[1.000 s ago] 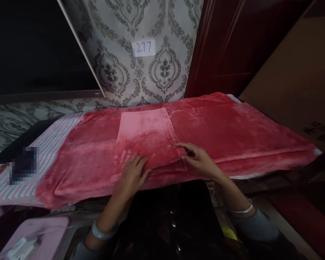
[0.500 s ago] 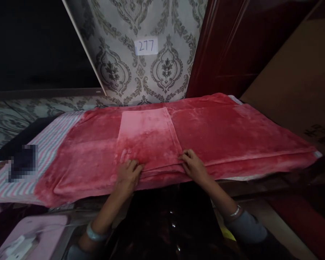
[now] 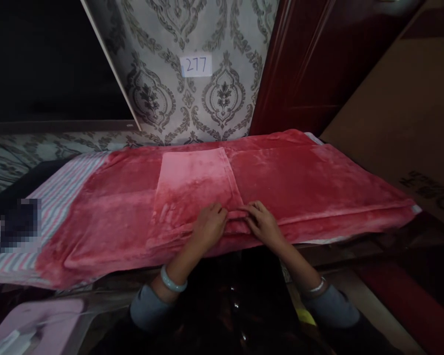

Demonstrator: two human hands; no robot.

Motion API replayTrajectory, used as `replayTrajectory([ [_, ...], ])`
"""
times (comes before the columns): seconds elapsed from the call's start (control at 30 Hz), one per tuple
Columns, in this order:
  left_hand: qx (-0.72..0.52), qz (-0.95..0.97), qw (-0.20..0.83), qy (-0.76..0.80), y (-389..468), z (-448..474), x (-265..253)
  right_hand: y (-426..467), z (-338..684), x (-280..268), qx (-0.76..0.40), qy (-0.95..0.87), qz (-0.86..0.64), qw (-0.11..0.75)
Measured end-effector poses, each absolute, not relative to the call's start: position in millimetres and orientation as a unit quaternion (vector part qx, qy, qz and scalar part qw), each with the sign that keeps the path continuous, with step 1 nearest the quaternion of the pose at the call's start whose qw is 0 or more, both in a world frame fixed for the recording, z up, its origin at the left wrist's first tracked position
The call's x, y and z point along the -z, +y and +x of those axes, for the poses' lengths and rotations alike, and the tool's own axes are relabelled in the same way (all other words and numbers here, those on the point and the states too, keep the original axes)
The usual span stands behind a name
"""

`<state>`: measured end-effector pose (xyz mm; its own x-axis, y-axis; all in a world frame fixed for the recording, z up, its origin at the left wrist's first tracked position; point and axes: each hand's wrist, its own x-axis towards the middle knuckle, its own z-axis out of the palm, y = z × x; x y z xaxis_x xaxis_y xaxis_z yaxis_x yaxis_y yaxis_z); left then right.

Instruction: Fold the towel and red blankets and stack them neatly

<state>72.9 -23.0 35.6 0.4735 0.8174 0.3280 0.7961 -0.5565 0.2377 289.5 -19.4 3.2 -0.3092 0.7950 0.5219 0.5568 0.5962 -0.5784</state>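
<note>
A folded pink-red plush cloth (image 3: 192, 172) lies on a larger red plush blanket (image 3: 288, 182) spread over the table. At the cloth's near right corner, my right hand (image 3: 265, 226) is closed, thumb and fingers pinching the edge. Close beside it, my left hand (image 3: 209, 228) also grips the near edge with bent fingers. A short stretch of the edge is lifted and bunched between the two hands. The fingertips of my left hand are partly hidden by the hand itself.
A striped sheet (image 3: 68, 185) shows at the left, with a blurred dark item (image 3: 19, 226) on it. A dark screen (image 3: 52, 64) stands behind at left; a cardboard box (image 3: 403, 108) leans at right. Below left is a pink stool (image 3: 55, 315) with a white charger.
My left hand has moved right along the cloth's near edge, close to my right hand. The edge between them is now raised and bunched. My right hand has stayed near the corner.
</note>
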Motion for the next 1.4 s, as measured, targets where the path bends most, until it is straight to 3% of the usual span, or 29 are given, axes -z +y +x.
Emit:
replayTrajectory([
  [0.13, -0.314, 0.799, 0.119, 0.498, -9.5, 65.1, -27.4, -33.6, 303.6, 1.0, -0.141, -0.798, -0.417, 0.412],
  [0.3, -0.386, 0.743, 0.172, 0.519, -0.2, 57.6, -30.6, -44.9, 303.3, -2.3, -0.142, -0.853, -0.391, 0.316],
  [0.5, -0.355, 0.781, 0.072, 0.509, -4.3, 58.3, -46.0, -29.6, 289.8, -2.9, -0.188, -0.822, -0.382, 0.379],
  [0.67, -0.311, 0.803, -0.005, 0.508, -8.4, 61.2, -47.2, -5.4, 278.5, 2.2, -0.228, -0.756, -0.486, 0.374],
  [1.03, -0.262, 0.823, -0.075, 0.498, -14.0, 70.1, -40.3, 4.3, 269.3, 10.3, -0.154, -0.762, -0.513, 0.364],
  [1.23, -0.183, 0.848, -0.097, 0.488, -33.4, 86.0, -19.7, 7.3, 279.1, 12.9, -0.187, -0.762, -0.494, 0.373],
  [1.4, -0.2, 0.851, -0.096, 0.476, -31.3, 91.3, -27.1, 5.8, 283.3, 11.9, -0.212, -0.759, -0.49, 0.373],
])
